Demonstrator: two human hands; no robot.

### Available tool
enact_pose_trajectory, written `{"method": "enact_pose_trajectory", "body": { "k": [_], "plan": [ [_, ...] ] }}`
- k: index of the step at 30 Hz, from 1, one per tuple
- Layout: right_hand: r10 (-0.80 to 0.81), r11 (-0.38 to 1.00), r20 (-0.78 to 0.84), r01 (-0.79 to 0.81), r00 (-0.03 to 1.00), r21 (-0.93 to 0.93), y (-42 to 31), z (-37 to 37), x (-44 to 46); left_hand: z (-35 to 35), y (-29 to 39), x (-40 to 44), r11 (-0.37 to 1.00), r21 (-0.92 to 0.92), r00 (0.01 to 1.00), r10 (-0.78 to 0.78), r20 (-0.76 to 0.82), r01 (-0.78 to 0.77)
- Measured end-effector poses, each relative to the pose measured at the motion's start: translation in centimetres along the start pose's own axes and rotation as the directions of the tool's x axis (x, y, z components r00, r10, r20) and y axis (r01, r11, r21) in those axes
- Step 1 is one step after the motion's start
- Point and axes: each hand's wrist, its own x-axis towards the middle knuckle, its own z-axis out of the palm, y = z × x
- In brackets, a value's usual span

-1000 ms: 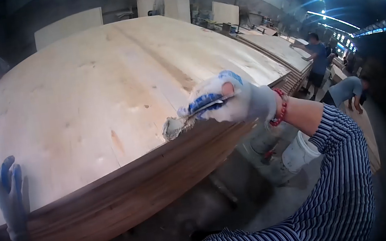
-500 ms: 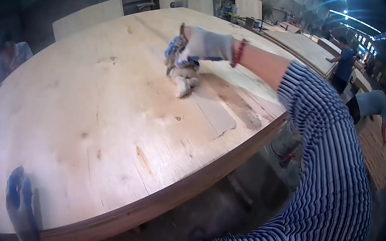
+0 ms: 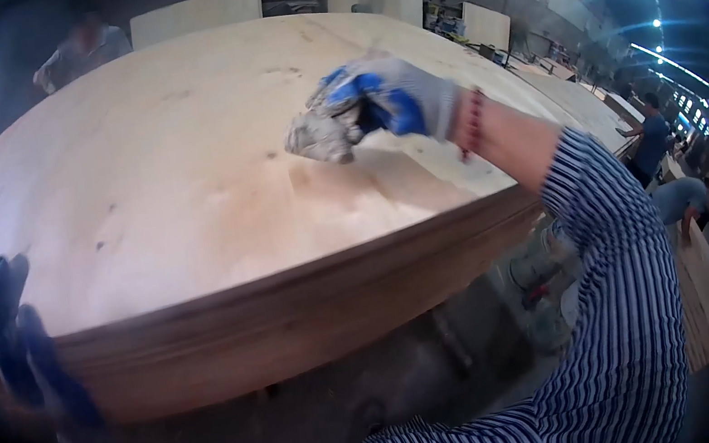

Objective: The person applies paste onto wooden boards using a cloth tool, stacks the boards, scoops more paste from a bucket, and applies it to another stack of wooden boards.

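Observation:
My right hand (image 3: 391,95), in a white glove with blue-coated fingers, is closed around a crumpled, dirty-white rag (image 3: 319,138). The rag sits against the top sheet of a thick stack of plywood (image 3: 181,165), near a damp-looking brownish patch. At the near left corner of the stack is my left hand (image 3: 24,340), in a dark blue glove. Its thumb and fingers stand apart with nothing between them, at the sheet's edge. Motion blurs both hands slightly.
Another person (image 3: 82,53) stands at the stack's far left edge. More plywood panels (image 3: 195,16) lean at the back. On the right are further sheets (image 3: 570,102), a person in a blue shirt (image 3: 652,136) and a bent-over person (image 3: 683,200). A bucket (image 3: 534,259) stands below the stack's near edge.
My right hand and the rag have shifted slightly left. My left hand's fingers have spread and sit lower against the stack's edge. The view has tilted, showing more of the stack's side.

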Motion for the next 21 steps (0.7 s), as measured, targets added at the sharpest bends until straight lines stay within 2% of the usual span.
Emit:
{"method": "enact_pose_trajectory", "body": {
  "k": [1, 2, 4, 5, 6, 8, 10, 11, 12, 13, 14, 15, 16, 18, 19, 20, 21],
  "plan": [
    [0.058, 0.91, -0.096, -0.092, 0.994, -0.405, 0.1, 0.6, 2.4, -2.4, -0.8, -1.2, 0.994, 0.093, 0.998, -0.055, -0.004, 0.055],
    [0.06, 0.909, -0.096, -0.094, 0.994, -0.405, 0.1, 1.0, 2.8, -4.6, -1.1, -2.3, 0.991, 0.128, 1.0, -0.026, -0.013, 0.028],
    [-0.116, 0.745, -0.073, 0.038, 0.991, -0.667, -0.6, 3.5, 3.3, -9.6, -4.1, -5.2, 0.948, 0.309, 0.996, -0.064, -0.062, 0.08],
    [-0.19, 0.697, -0.161, 0.017, 0.969, -0.717, -1.1, 6.0, 1.3, -12.0, -5.9, -6.7, 0.946, 0.312, 0.996, -0.068, -0.065, 0.085],
    [-0.284, 0.549, -0.136, 0.045, 0.949, -0.835, 0.3, 5.0, 1.2, -14.4, -7.9, -8.4, 0.947, 0.308, 0.995, -0.085, -0.045, 0.095],
    [-0.055, 0.863, 0.045, 0.07, 0.997, -0.5, -0.5, 9.5, -2.1, -17.3, -9.7, -10.4, 0.941, 0.317, 0.993, -0.112, -0.024, 0.114],
    [-0.127, 0.907, 0.078, 0.148, 0.989, -0.395, 0.0, 12.7, -3.7, -18.9, -9.6, -11.7, 0.927, 0.201, 0.946, -0.293, -0.139, 0.316],
    [-0.138, 0.93, 0.045, 0.145, 0.989, -0.338, -0.3, 13.2, -3.9, -19.7, -9.9, -11.5, 0.926, 0.208, 0.946, -0.287, -0.151, 0.314],
    [-0.149, 0.927, 0.055, 0.159, 0.987, -0.339, -1.1, 13.8, -3.8, -20.3, -10.0, -11.0, 0.94, 0.252, 0.971, -0.206, -0.124, 0.231],
    [-0.208, 0.947, 0.025, 0.207, 0.978, -0.246, -1.8, 14.3, -3.5, -20.7, -9.6, -10.5, 0.945, 0.294, 0.988, -0.124, -0.093, 0.147],
    [-0.262, 0.954, -0.01, 0.257, 0.965, -0.151, -2.1, 14.4, -3.3, -20.8, -8.8, -10.5, 0.942, 0.302, 0.987, -0.119, -0.104, 0.145],
    [-0.195, 0.974, -0.006, 0.193, 0.981, -0.116, -2.5, 14.2, -3.6, -20.2, -7.3, -11.6, 0.922, 0.353, 0.986, -0.132, -0.101, 0.159],
    [-0.251, 0.961, 0.15, 0.265, 0.956, -0.078, -1.9, 12.9, -3.0, -20.4, -5.9, -12.4, 0.895, 0.417, 0.987, -0.124, -0.099, 0.155],
    [-0.289, 0.957, 0.243, 0.288, 0.926, 0.043, -1.3, 12.6, -2.0, -21.0, -3.1, -14.0, 0.876, 0.444, 0.98, -0.143, -0.136, 0.189],
    [-0.374, 0.927, 0.066, 0.37, 0.925, 0.068, -0.9, 14.2, -1.7, -21.1, -2.2, -14.3, 0.863, 0.455, 0.973, -0.163, -0.162, 0.22],
    [-0.29, 0.939, 0.113, 0.259, 0.95, 0.227, -0.9, 14.2, 0.5, -21.8, -2.0, -14.8, 0.849, 0.479, 0.973, -0.16, -0.165, 0.221],
    [-0.267, 0.922, 0.176, 0.198, 0.947, 0.334, -0.6, 13.8, 1.7, -22.9, -1.7, -15.7, 0.932, 0.259, 0.958, -0.202, -0.206, 0.253]
  ]
}}
